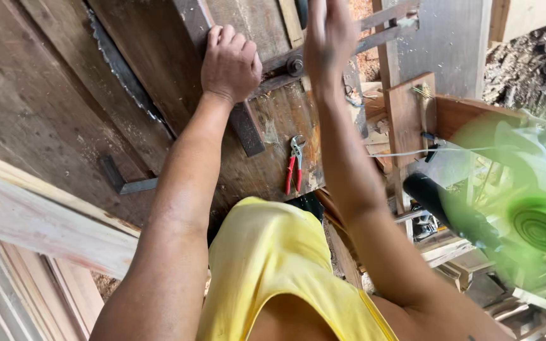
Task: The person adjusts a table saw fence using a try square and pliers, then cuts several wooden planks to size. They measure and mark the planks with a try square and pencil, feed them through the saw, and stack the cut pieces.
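Two bare hands are raised over a wooden bench [159,57] dusted with sawdust. Left hand [230,63]: grip curled shut, knuckles up, pressed on a dark metal bar [248,129] that runs slantwise across the bench top toward its near edge. Whether the fingers wrap the bar or only press on it, cannot tell. Right hand [328,38]: lifted above the bench, blurred, fingers straight and held together, palm edge-on, holding nothing and touching nothing.

Red-handled pliers [295,165] lie flat on the bench between the two forearms, jaws pointing away from the person, just beside the bar's lower end. A toothed saw blade [124,72] rises through a slot to the left of the left hand. A bolt and nut [295,65] sit between the two hands. A pale plank [39,215] lies along the bench's left edge. A green power tool [532,208], blurred, sits off the right side.
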`<action>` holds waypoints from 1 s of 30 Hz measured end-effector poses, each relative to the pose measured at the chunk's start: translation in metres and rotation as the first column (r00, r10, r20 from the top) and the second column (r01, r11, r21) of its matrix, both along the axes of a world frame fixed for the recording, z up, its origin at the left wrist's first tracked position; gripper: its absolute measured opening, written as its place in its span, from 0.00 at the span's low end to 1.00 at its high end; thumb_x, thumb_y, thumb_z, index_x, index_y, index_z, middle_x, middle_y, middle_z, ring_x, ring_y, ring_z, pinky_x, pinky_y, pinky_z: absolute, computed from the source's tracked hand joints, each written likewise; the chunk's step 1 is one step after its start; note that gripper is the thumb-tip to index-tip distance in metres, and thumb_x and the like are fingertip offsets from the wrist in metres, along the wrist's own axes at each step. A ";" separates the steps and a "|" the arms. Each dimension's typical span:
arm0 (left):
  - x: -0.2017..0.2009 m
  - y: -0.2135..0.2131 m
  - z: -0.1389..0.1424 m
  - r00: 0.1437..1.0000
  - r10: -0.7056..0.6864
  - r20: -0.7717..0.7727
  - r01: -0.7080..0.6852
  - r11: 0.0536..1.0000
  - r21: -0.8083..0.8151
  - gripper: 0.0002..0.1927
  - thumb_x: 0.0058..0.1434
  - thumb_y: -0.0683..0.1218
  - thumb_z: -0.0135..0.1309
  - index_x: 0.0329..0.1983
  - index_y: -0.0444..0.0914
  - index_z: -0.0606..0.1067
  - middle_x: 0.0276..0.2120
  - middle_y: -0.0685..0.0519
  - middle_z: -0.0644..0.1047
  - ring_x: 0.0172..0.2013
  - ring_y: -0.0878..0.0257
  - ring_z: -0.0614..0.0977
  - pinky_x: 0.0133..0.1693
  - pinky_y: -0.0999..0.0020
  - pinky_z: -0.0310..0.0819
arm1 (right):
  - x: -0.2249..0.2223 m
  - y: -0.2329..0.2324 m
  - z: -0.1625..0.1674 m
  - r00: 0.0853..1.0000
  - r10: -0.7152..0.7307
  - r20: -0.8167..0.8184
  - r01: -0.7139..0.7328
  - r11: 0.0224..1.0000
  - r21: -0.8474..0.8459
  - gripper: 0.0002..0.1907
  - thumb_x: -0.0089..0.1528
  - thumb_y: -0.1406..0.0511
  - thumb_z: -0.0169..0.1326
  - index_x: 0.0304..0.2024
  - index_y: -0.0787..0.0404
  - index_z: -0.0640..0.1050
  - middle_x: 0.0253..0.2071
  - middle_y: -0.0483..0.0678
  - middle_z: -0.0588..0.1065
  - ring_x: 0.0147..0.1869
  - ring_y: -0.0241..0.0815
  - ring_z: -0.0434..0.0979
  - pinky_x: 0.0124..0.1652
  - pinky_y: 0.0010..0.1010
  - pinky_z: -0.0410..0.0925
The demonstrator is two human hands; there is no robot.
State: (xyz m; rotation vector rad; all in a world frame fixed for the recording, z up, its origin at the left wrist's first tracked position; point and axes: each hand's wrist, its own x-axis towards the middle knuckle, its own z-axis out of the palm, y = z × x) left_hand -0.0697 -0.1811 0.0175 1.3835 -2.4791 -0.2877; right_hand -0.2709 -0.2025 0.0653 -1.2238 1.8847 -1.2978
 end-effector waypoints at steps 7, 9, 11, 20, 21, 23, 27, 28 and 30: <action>-0.003 -0.006 0.018 1.000 0.011 -0.002 -0.011 1.000 0.008 0.10 0.65 0.48 0.51 0.31 0.39 0.78 0.34 0.47 0.78 0.45 0.52 0.75 0.61 0.52 0.61 | 0.021 0.277 0.005 0.849 0.464 -0.253 0.065 0.383 0.921 0.37 0.59 0.42 0.59 0.49 0.65 0.66 0.46 0.64 0.72 0.42 0.61 0.78 0.40 0.51 0.71; -0.004 -0.008 0.021 1.000 0.003 -0.008 -0.003 1.000 0.015 0.10 0.64 0.48 0.52 0.30 0.39 0.78 0.33 0.47 0.78 0.45 0.52 0.75 0.61 0.52 0.62 | 0.024 0.303 -0.010 0.835 0.504 -0.220 0.034 0.353 0.935 0.38 0.59 0.42 0.59 0.50 0.67 0.65 0.48 0.64 0.73 0.45 0.62 0.79 0.43 0.49 0.73; -0.004 -0.009 0.021 1.000 0.001 -0.022 0.000 1.000 0.029 0.10 0.64 0.48 0.52 0.30 0.39 0.78 0.34 0.46 0.78 0.45 0.51 0.75 0.60 0.53 0.62 | 0.022 0.311 -0.018 0.827 0.486 -0.282 -0.014 0.519 0.855 0.32 0.62 0.46 0.58 0.50 0.65 0.67 0.48 0.64 0.74 0.46 0.65 0.79 0.44 0.51 0.72; -0.004 -0.009 0.019 1.000 0.004 -0.010 -0.004 0.998 0.060 0.10 0.64 0.47 0.52 0.30 0.38 0.78 0.34 0.46 0.78 0.45 0.51 0.75 0.59 0.51 0.62 | -0.005 0.165 -0.021 0.763 0.436 -0.477 0.011 0.729 0.684 0.27 0.70 0.46 0.45 0.52 0.63 0.70 0.45 0.61 0.76 0.38 0.58 0.81 0.32 0.47 0.72; -0.005 -0.010 0.021 1.000 -0.006 0.000 0.006 0.999 0.038 0.10 0.62 0.48 0.53 0.30 0.38 0.78 0.34 0.46 0.78 0.45 0.51 0.75 0.59 0.51 0.63 | -0.007 0.137 -0.025 0.668 0.366 -0.648 -0.046 0.889 0.455 0.27 0.70 0.46 0.48 0.50 0.64 0.72 0.45 0.61 0.77 0.38 0.57 0.81 0.32 0.45 0.72; -0.006 -0.013 0.026 1.000 0.020 0.018 -0.018 0.996 -0.085 0.09 0.56 0.49 0.53 0.28 0.39 0.79 0.34 0.45 0.79 0.46 0.50 0.76 0.59 0.49 0.64 | -0.011 0.091 -0.034 0.470 0.394 -0.790 -0.139 0.916 0.375 0.25 0.68 0.48 0.46 0.45 0.63 0.74 0.46 0.64 0.77 0.29 0.51 0.80 0.24 0.40 0.70; -0.008 -0.017 0.033 0.999 0.042 0.021 -0.042 0.999 0.012 0.10 0.59 0.48 0.52 0.28 0.40 0.79 0.33 0.46 0.80 0.46 0.51 0.76 0.59 0.52 0.65 | -0.021 0.049 -0.055 0.305 0.738 -0.602 -0.294 0.674 0.677 0.29 0.73 0.47 0.41 0.39 0.65 0.77 0.40 0.68 0.78 0.22 0.46 0.80 0.18 0.36 0.70; -0.007 -0.016 0.033 0.999 0.040 0.026 -0.041 0.998 0.037 0.10 0.60 0.48 0.52 0.28 0.39 0.79 0.34 0.46 0.80 0.45 0.51 0.76 0.59 0.52 0.65 | -0.019 0.049 -0.059 0.415 0.733 -0.539 -0.220 0.655 0.723 0.30 0.74 0.47 0.39 0.40 0.65 0.77 0.37 0.65 0.79 0.24 0.48 0.80 0.21 0.38 0.70; -0.006 -0.015 0.033 0.999 0.043 0.018 -0.044 0.997 0.062 0.10 0.60 0.48 0.52 0.28 0.39 0.79 0.34 0.46 0.80 0.45 0.51 0.76 0.58 0.53 0.65 | -0.012 0.056 -0.061 0.614 0.662 -0.430 -0.082 0.595 0.800 0.31 0.76 0.46 0.34 0.42 0.63 0.77 0.29 0.58 0.80 0.28 0.51 0.81 0.27 0.41 0.70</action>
